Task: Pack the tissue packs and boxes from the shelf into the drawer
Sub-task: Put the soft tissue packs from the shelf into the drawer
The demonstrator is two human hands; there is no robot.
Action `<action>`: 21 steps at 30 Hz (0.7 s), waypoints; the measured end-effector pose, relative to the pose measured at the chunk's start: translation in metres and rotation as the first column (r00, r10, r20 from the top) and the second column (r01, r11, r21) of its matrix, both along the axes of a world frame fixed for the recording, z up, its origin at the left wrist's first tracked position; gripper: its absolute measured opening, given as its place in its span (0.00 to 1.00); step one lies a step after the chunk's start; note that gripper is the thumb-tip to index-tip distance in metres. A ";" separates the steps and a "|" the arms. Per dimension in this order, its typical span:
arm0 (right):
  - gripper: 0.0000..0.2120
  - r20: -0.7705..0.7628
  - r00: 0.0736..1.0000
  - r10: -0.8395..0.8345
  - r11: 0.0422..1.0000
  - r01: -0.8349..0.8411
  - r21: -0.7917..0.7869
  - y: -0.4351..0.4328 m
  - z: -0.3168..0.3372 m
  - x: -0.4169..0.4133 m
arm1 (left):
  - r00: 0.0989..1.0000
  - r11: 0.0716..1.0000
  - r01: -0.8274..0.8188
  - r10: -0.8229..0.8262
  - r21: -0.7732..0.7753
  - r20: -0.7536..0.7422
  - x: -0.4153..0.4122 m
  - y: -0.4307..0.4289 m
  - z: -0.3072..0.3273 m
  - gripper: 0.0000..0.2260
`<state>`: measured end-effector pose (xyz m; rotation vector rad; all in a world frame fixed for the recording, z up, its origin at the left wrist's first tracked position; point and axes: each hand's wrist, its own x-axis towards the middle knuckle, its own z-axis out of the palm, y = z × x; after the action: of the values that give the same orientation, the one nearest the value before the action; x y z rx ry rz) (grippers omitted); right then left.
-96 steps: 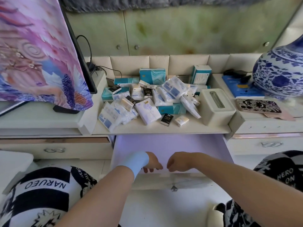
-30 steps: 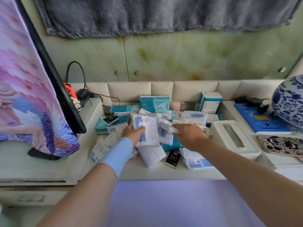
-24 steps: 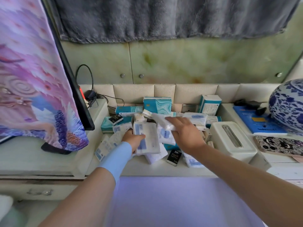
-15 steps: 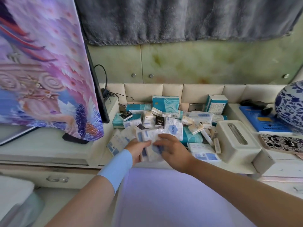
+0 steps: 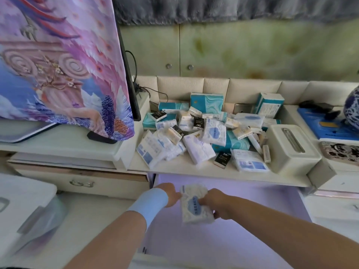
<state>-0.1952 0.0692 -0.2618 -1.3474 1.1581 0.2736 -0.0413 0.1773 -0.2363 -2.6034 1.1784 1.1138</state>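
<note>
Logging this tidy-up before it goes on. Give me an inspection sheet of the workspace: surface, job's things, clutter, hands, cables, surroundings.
Surface: shelf bare only along its front edge; drawer below stands open, lilac lining showing.
Job's things: heap of tissue packs and boxes on the shelf; one tissue pack held over the drawer.
Clutter: cream tissue dispenser right of the heap; blue book and patterned phone case further right.
Hands: left hand and right hand both hold the tissue pack.
Cables: black cables at the shelf's back left corner.
Surroundings: covered screen at left; blue-and-white vase at right edge.
</note>
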 end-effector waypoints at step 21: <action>0.25 0.129 0.959 -0.252 0.959 0.230 0.165 -0.001 -0.080 0.080 | 0.832 0.864 0.499 -0.457 -0.064 0.313 0.042 0.000 -0.095 0.33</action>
<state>-0.1154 0.0680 -0.3416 -1.0647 1.1399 0.0786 0.0008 0.1775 -0.3314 -2.2454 1.7502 0.5437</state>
